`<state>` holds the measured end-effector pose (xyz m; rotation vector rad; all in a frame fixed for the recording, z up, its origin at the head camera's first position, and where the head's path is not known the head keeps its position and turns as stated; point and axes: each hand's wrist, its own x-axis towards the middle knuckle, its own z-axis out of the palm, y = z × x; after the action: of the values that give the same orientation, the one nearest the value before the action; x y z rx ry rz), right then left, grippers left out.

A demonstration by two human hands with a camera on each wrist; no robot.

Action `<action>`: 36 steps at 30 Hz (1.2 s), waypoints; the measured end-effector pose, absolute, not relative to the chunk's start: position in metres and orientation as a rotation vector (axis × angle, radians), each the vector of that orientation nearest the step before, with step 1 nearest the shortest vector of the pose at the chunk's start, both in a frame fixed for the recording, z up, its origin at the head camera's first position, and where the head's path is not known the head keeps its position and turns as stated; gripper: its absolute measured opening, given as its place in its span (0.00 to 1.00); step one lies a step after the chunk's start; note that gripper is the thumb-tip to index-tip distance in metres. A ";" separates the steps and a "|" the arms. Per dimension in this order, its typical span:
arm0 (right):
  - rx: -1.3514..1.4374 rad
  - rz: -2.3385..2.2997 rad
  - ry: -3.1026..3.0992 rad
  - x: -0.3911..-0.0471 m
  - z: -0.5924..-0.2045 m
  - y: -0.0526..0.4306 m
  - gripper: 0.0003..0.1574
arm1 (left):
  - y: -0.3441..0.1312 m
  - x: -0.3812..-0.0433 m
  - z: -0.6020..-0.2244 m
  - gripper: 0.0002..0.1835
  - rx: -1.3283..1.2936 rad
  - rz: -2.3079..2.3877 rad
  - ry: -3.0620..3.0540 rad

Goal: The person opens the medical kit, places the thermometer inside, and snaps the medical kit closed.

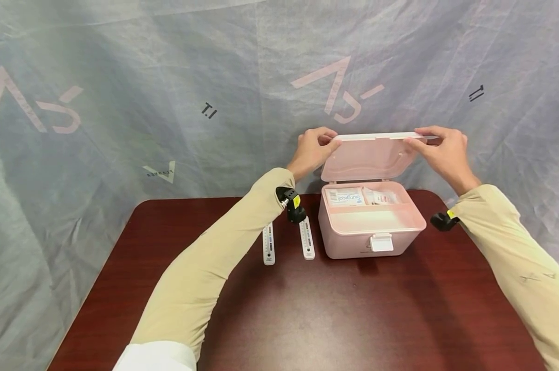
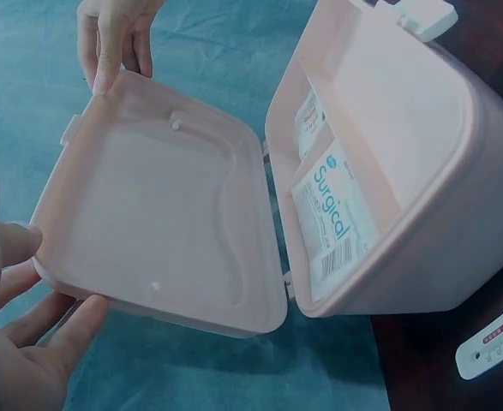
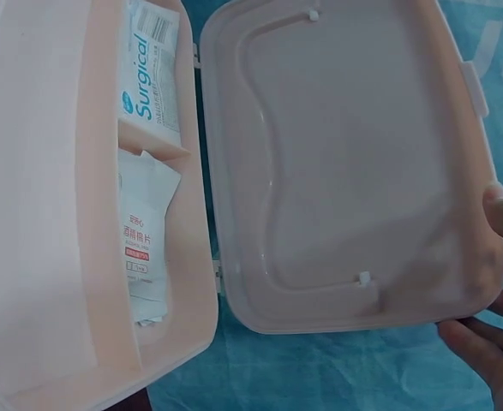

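A pale pink plastic box (image 1: 358, 246) stands on the table with its hinged lid (image 1: 369, 159) raised at the back. My left hand (image 1: 312, 149) pinches the lid's left corner between thumb and fingers. At the opposite corner my right hand (image 1: 441, 149) grips the same edge. Inside the box, the rear part is split by a small divider (image 3: 152, 139). One side holds a white packet printed "Surgical" (image 2: 330, 218), the other several small white sachets with red print (image 3: 144, 235). The wide front compartment (image 1: 376, 220) shows its bare floor. A white latch (image 1: 381, 242) sits on the front wall.
Two white thermometers lie left of the box: one (image 1: 307, 239) close beside it, the other (image 1: 269, 245) farther left, partly covered by my left sleeve. The dark red table (image 1: 307, 319) ends just behind the box, where a grey printed cloth (image 1: 242, 103) hangs.
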<state>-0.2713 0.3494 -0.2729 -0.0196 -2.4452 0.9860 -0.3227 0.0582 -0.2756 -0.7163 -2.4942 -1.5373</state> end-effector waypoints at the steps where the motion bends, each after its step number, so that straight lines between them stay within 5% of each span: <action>1: -0.023 0.977 -2.440 -0.272 -0.274 0.349 0.33 | 0.058 -0.323 -0.275 0.15 -0.716 -1.542 -2.494; 36: -0.061 0.902 -2.515 -0.310 -0.265 0.327 0.32 | 0.047 -0.346 -0.287 0.11 -0.621 -1.531 -2.342</action>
<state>-0.3104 0.3265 -0.2647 -0.0605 -2.5154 0.9016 -0.3459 0.0469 -0.2868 -0.6211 -2.3424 -1.5311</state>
